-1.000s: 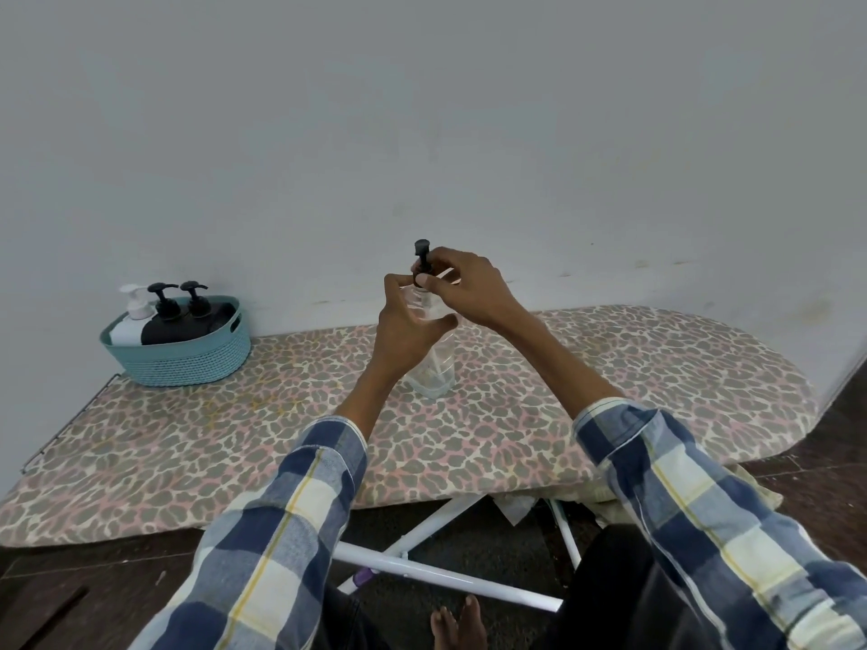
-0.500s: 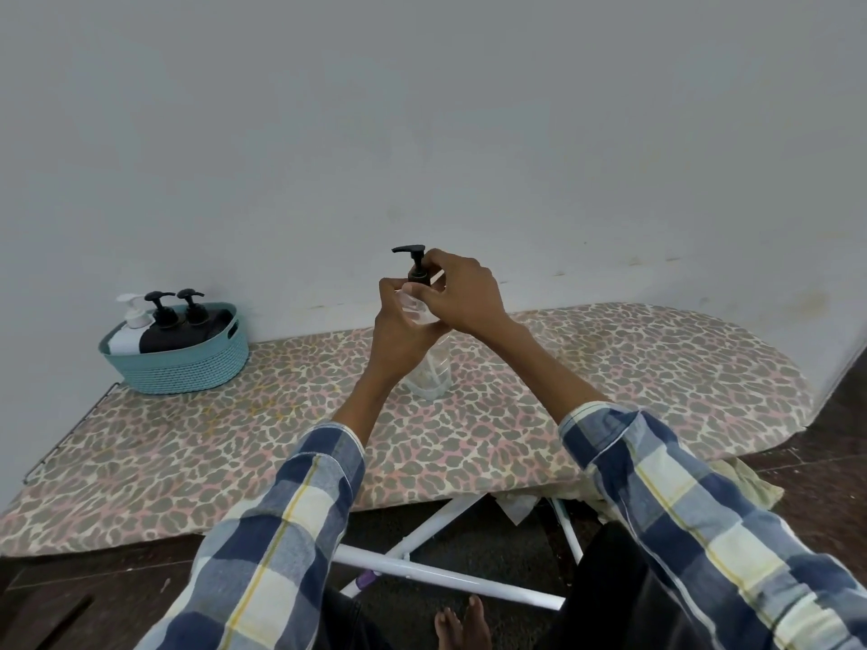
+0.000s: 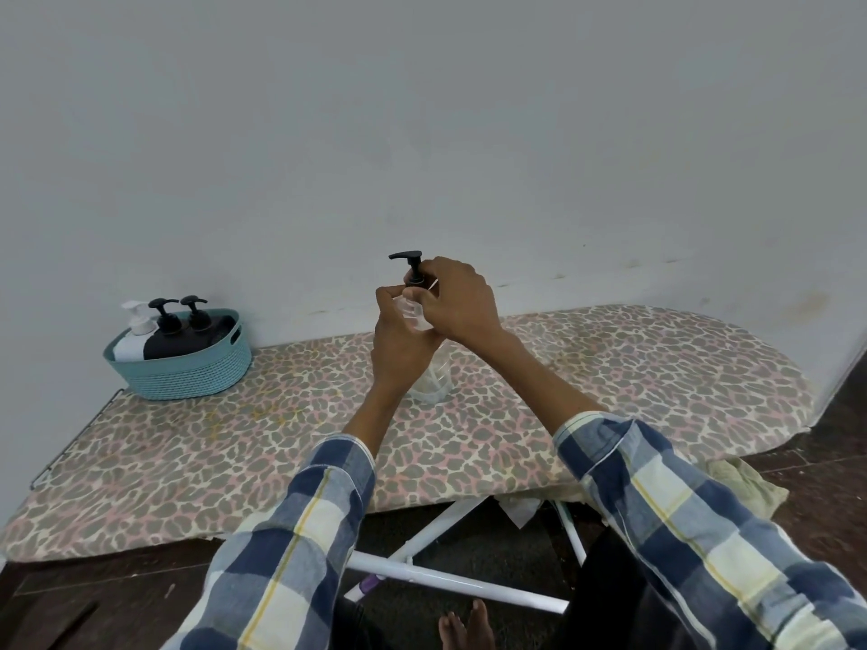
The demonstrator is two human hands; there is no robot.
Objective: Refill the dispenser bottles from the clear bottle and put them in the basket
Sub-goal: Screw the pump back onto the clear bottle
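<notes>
**Risk watch: a clear bottle steadied on a soft board, pump collar in your fingers**

The ironing board [image 3: 610,368] under both your hands is padded and stands on folding legs, so any downward shove you give can rock whatever stands on it; the teal basket [image 3: 187,372] sits well off to the left of your left hand, near the board's end, with one white dispenser bottle [image 3: 131,342] and two black dispenser bottles [image 3: 176,340] already inside and leaning, so a fourth dropped in carelessly may knock them together or tip the basket toward the wall.

The clear bottle [image 3: 434,377] stands on the board, directly below your hands; your left hand [image 3: 399,340] wraps its upper body with fingers curled round it, and its base is the only part plainly showing; being see-through, its fill level is hard to judge from here, so I cannot tell how much it holds; squeeze too hard and liquid could well up at the neck.

Your right hand [image 3: 462,302] closes from above, fingers pinching the collar of the black pump [image 3: 413,269]; whether the thread is fully seated cannot be seen; a crooked turn could cross-thread it, and a slip of those fingers could twist the bottle out of your left grip and spill it over the cover.
</notes>
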